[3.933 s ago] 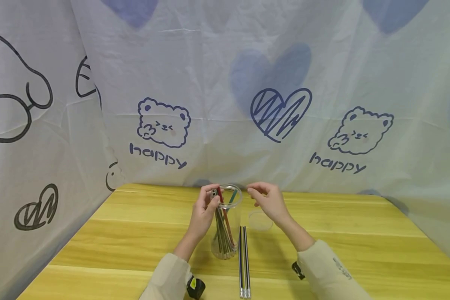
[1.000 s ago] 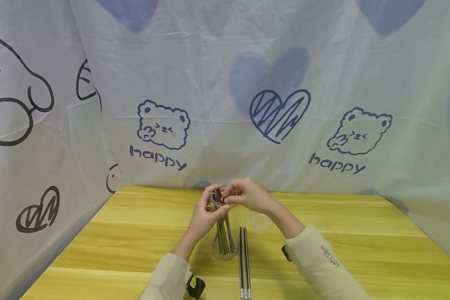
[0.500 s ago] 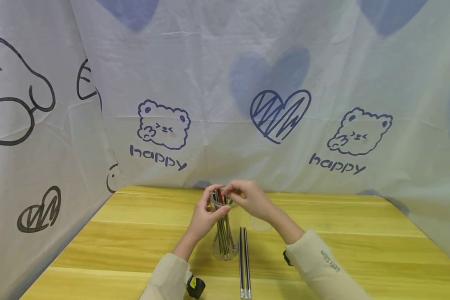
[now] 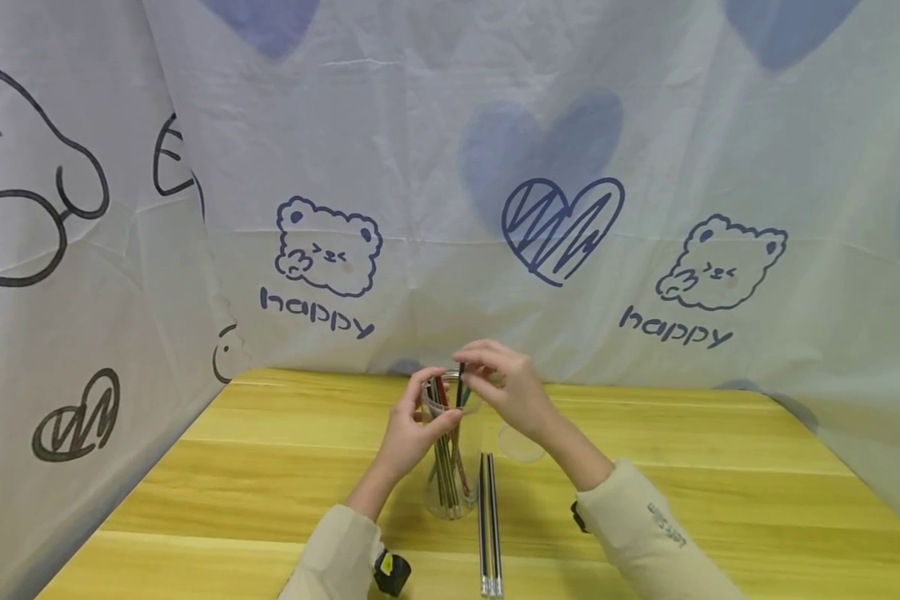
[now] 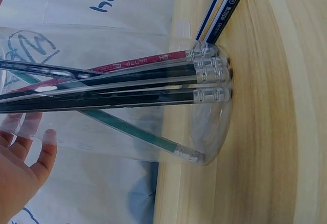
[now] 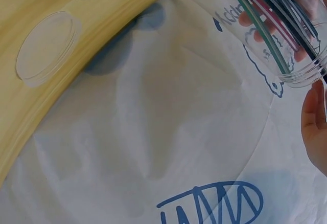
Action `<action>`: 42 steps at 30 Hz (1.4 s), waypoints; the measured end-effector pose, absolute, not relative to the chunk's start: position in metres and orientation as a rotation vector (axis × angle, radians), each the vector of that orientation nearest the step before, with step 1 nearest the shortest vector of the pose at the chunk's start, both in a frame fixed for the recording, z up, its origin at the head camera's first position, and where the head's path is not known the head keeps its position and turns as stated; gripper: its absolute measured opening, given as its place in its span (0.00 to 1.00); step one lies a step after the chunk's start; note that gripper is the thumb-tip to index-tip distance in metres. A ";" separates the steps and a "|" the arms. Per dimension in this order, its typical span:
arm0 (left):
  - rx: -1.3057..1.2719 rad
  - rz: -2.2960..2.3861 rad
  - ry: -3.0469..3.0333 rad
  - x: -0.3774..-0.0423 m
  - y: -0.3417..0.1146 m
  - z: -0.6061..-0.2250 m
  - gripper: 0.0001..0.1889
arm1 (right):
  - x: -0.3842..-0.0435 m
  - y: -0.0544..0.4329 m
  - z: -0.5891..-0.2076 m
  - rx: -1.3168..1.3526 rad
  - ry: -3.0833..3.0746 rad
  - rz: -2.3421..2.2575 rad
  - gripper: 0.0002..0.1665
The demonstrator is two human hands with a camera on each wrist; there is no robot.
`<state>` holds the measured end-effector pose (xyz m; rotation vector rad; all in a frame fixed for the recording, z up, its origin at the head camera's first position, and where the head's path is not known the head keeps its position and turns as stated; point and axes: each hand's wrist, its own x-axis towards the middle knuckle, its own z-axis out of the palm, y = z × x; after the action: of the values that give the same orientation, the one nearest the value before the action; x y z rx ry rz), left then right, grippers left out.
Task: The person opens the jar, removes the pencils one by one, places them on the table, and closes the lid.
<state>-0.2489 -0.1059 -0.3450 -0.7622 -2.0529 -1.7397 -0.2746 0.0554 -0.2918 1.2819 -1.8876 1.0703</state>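
Observation:
A clear plastic jar [image 4: 471,450] stands upright on the table, holding a red pencil [image 5: 153,59], a green pencil [image 5: 130,127] and several dark pencils [image 5: 148,98], eraser ends down. My left hand [image 4: 411,425] grips the jar around its upper left side, thumb near the front of the rim. Above the opening, my right hand [image 4: 510,387] pinches the top of a dark pencil [image 4: 461,385], whose lower part is inside the jar. The right wrist view shows the jar's ringed rim [image 6: 304,78] right beside the right hand's fingers.
Three dark striped pencils [image 4: 489,525] lie side by side just right of the jar, erasers toward me. A round clear lid [image 4: 521,444] lies flat behind them. A printed white cloth [image 4: 435,275] hangs along the back edge of the yellow wooden table [image 4: 682,500].
My right hand has come from beside the jar to its mouth, then risen a little, lifting a dark pencil's end above the rim. The left hand keeps its grip, its thumb shifted slightly.

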 end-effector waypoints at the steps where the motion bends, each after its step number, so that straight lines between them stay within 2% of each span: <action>1: -0.762 -1.738 -2.054 -0.249 -0.106 -0.345 0.27 | -0.274 0.055 -0.291 1.282 -1.871 1.081 0.15; 6: -0.763 -1.726 -2.057 -0.249 -0.106 -0.344 0.27 | -0.272 0.055 -0.289 1.258 -1.808 1.185 0.23; 13: -0.752 -1.717 -2.056 -0.248 -0.105 -0.344 0.27 | -0.271 0.055 -0.287 1.161 -1.763 1.278 0.26; 24: -0.748 -1.708 -2.054 -0.249 -0.104 -0.345 0.27 | -0.265 0.057 -0.282 1.083 -1.698 1.419 0.20; 34: -0.734 -1.720 -2.058 -0.248 -0.104 -0.345 0.27 | -0.267 0.061 -0.280 0.975 -1.595 1.465 0.20; 42: -0.731 -1.745 -2.048 -0.249 -0.104 -0.345 0.27 | -0.267 0.065 -0.276 0.976 -1.640 1.509 0.30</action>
<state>-0.2486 -0.1040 -0.3455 -0.7313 -2.0484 -1.7452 -0.2668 0.0655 -0.2758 0.9763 -1.6403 1.5086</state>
